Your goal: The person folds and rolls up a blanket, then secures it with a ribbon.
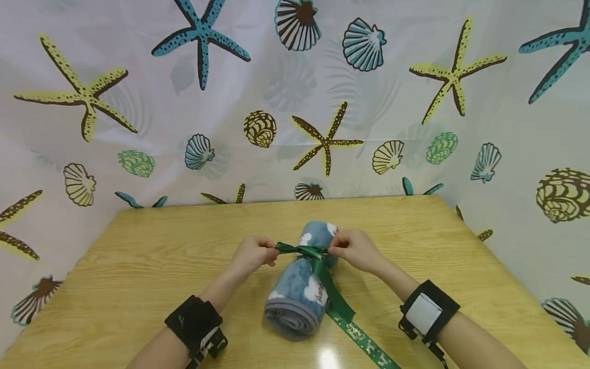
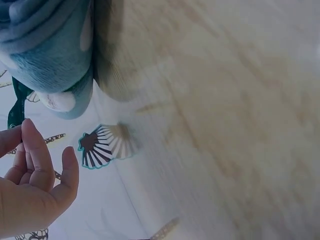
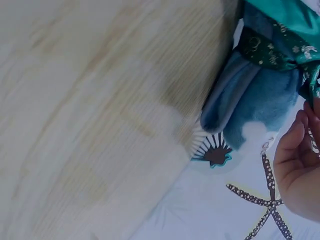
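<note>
A rolled blue blanket (image 1: 295, 292) with white patches lies on the wooden table, its spiral end toward me. Around its middle runs a green ribbon (image 1: 338, 302), crossed on top, with a long printed tail trailing to the front right. My left hand (image 1: 252, 254) pinches one ribbon end, drawn out left of the roll. On the right, my right hand (image 1: 357, 249) pinches another part of the ribbon close beside the roll. The left wrist view shows the left fingertips (image 2: 30, 131) on the ribbon. In the right wrist view the right hand (image 3: 300, 165) is partly cut off.
The wooden table (image 1: 175, 246) extends to both sides of the roll. Behind it and along the sides hangs a white curtain (image 1: 156, 118) printed with starfish and shells. Each wrist wears a black band (image 1: 194, 324) with a small camera.
</note>
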Action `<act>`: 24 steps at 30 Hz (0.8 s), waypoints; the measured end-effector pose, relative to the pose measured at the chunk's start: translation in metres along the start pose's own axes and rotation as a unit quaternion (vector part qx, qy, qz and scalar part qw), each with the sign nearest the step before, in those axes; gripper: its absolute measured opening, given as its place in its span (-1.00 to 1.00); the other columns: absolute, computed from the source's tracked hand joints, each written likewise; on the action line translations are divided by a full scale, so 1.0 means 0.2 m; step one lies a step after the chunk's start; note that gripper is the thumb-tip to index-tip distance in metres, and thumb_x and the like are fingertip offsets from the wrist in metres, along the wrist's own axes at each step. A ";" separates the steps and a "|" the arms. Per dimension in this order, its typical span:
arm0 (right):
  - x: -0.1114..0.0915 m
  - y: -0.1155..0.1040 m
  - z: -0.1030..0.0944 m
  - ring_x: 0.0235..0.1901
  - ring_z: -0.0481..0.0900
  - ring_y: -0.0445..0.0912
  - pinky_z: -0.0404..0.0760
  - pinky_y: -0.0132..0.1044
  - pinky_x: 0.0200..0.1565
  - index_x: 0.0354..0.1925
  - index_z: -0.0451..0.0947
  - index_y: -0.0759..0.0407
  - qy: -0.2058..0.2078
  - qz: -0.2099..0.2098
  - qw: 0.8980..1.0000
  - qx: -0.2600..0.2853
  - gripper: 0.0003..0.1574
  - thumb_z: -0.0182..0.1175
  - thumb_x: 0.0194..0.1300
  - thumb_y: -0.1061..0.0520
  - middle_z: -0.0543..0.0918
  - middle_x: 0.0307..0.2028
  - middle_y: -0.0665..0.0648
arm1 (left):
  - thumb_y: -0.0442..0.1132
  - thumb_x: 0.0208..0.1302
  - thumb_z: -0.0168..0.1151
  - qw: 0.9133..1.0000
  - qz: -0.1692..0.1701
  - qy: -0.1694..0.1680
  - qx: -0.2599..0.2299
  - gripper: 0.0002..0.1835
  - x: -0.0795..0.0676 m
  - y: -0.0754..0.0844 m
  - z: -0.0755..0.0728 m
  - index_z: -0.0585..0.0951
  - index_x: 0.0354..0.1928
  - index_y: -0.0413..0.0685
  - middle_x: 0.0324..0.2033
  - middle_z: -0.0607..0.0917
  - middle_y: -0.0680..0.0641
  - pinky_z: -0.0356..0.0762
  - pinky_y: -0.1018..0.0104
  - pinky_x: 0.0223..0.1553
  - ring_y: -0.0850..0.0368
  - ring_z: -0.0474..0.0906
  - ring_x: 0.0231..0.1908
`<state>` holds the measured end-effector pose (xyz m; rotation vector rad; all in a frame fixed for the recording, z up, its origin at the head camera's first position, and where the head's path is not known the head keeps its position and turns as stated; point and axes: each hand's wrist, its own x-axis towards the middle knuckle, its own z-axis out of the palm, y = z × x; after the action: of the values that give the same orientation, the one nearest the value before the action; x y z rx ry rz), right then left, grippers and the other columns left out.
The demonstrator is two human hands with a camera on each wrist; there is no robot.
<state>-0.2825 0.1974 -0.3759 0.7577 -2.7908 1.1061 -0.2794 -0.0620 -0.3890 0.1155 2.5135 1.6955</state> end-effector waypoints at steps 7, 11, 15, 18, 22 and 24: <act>-0.05 0.05 -0.04 -0.48 0.39 -0.20 0.41 -0.29 -0.40 -0.49 0.61 0.16 -0.002 -0.066 0.997 -0.033 -0.88 0.23 0.19 0.24 0.48 -0.51 -0.07 | -0.36 0.12 0.21 1.000 -0.025 -0.010 0.004 -0.82 0.07 -0.01 -0.02 0.64 -0.26 -0.32 -0.47 0.66 -0.18 0.54 0.12 -0.17 0.11 0.58 -0.56; -0.09 0.09 -0.06 -0.48 0.38 -0.21 0.41 -0.30 -0.42 -0.49 0.61 0.14 0.004 -0.065 0.997 -0.031 -0.88 0.24 0.18 0.25 0.47 -0.51 -0.08 | -0.36 0.12 0.20 0.999 -0.032 -0.021 0.010 -0.79 0.10 -0.01 -0.03 0.64 -0.21 -0.35 -0.37 0.68 -0.25 0.55 0.11 -0.19 0.16 0.58 -0.57; -0.13 0.13 -0.07 -0.49 0.39 -0.22 0.42 -0.32 -0.45 -0.51 0.61 0.11 0.003 -0.078 0.996 -0.030 -0.86 0.26 0.14 0.28 0.48 -0.51 -0.10 | -0.37 0.12 0.19 0.999 -0.040 -0.023 0.019 -0.79 0.13 -0.02 -0.06 0.65 -0.21 -0.35 -0.41 0.68 -0.20 0.54 0.10 -0.18 0.17 0.58 -0.58; -0.15 0.15 -0.07 -0.49 0.38 -0.24 0.43 -0.34 -0.46 -0.50 0.62 0.12 -0.004 -0.083 0.996 -0.030 -0.88 0.26 0.14 0.27 0.48 -0.51 -0.11 | -0.37 0.13 0.20 0.998 -0.044 -0.025 0.022 -0.80 0.14 -0.03 -0.07 0.65 -0.22 -0.36 -0.47 0.66 -0.15 0.53 0.08 -0.17 0.17 0.58 -0.59; -0.18 0.16 -0.08 -0.50 0.36 -0.24 0.42 -0.34 -0.46 -0.49 0.61 0.15 -0.006 -0.074 0.997 -0.028 -0.90 0.25 0.16 0.25 0.46 -0.51 -0.12 | -0.39 0.12 0.20 0.999 -0.041 -0.019 0.017 -0.81 0.15 -0.03 -0.08 0.65 -0.25 -0.38 -0.50 0.65 -0.13 0.55 0.12 -0.21 0.18 0.56 -0.62; -0.20 0.17 -0.09 -0.50 0.36 -0.24 0.42 -0.34 -0.46 -0.50 0.60 0.13 -0.003 -0.068 0.997 -0.029 -0.89 0.25 0.16 0.26 0.46 -0.50 -0.11 | -0.40 0.12 0.21 0.999 -0.038 -0.016 0.014 -0.82 0.15 -0.03 -0.09 0.65 -0.26 -0.38 -0.49 0.65 -0.14 0.56 0.14 -0.24 0.19 0.56 -0.63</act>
<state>-0.2657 0.2468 -0.3921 0.9315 -2.7154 0.9980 -0.3116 -0.0770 -0.3893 0.0495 2.4861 1.6174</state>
